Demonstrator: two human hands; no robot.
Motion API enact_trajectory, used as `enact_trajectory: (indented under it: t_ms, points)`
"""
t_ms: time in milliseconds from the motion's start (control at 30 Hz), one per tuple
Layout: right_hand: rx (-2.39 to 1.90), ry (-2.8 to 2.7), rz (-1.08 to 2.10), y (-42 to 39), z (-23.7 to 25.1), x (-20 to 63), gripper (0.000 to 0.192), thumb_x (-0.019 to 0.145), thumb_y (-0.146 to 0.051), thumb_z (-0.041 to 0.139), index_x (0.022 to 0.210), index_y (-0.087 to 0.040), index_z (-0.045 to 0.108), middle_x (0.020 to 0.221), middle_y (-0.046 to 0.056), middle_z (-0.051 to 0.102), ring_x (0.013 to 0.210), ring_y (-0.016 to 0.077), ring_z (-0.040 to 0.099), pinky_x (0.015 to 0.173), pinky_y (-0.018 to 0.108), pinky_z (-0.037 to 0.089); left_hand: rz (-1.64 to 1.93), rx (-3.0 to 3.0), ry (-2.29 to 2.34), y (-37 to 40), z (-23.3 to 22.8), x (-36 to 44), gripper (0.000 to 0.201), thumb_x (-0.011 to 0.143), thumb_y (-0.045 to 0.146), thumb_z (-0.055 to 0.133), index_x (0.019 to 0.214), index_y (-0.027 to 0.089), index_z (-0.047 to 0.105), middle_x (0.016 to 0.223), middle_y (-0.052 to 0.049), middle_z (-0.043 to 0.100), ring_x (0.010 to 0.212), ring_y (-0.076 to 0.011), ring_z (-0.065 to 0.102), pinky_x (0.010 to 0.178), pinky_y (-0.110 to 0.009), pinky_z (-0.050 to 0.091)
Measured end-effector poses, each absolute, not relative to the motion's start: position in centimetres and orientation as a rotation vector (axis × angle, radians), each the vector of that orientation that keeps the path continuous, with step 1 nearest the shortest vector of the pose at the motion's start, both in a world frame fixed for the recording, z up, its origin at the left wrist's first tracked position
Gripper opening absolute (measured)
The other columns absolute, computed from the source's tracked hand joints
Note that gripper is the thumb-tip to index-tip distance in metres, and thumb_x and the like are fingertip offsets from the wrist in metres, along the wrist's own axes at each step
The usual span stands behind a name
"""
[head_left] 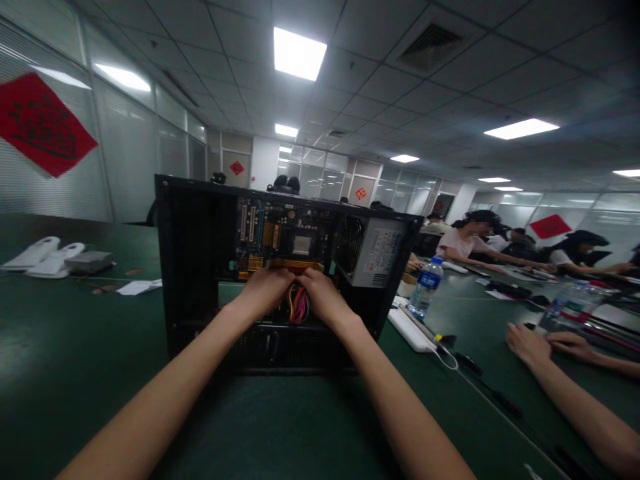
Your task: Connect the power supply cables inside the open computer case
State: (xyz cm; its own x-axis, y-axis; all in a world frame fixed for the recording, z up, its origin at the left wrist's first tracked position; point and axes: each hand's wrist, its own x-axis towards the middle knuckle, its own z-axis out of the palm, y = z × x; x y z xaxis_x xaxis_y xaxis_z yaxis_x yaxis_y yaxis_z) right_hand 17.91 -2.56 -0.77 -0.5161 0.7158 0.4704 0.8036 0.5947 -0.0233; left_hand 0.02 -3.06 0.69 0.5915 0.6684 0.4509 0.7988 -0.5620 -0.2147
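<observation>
An open black computer case (290, 370) stands on its side edge in front of me, showing its inside. My left hand (265, 290) and my right hand (324, 293) reach into it side by side, fingers curled at the lower edge of the motherboard (300, 223). Between and just above the fingertips runs an orange-yellow strip (295, 265), perhaps a slot or a module; what the fingers pinch is hidden. Below them hangs a bundle of coloured wires (299, 305). The silver power supply (383, 253) with its fan sits at the right of the case.
The green table (90, 373) bears white objects (55, 257), a grey box (89, 261) and paper (139, 287) at left. To the right are a water bottle (427, 287), a white power strip (411, 329), cables and a co-worker's hands (533, 343). Other people sit further back.
</observation>
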Motion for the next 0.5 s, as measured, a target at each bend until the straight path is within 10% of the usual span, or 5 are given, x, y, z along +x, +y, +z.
enact_trajectory:
  t_ms: [500]
  points:
    - [-1.487,-2.293,-0.401,-2.1,-1.5,17.9,0.024,0.087,0.000,0.051,0.099,-0.013,0.068,0.108,0.013,0.063,0.104,0.0231,0.060,0.084,0.029,0.046,-0.521,-2.419,-1.442,-1.8,-0.3,-1.1,0.023,0.091,0.023,0.056,0.108,0.022,0.072,0.110,-0.009,0.074,0.100,-0.0274,0.070,0.074,-0.033,0.050]
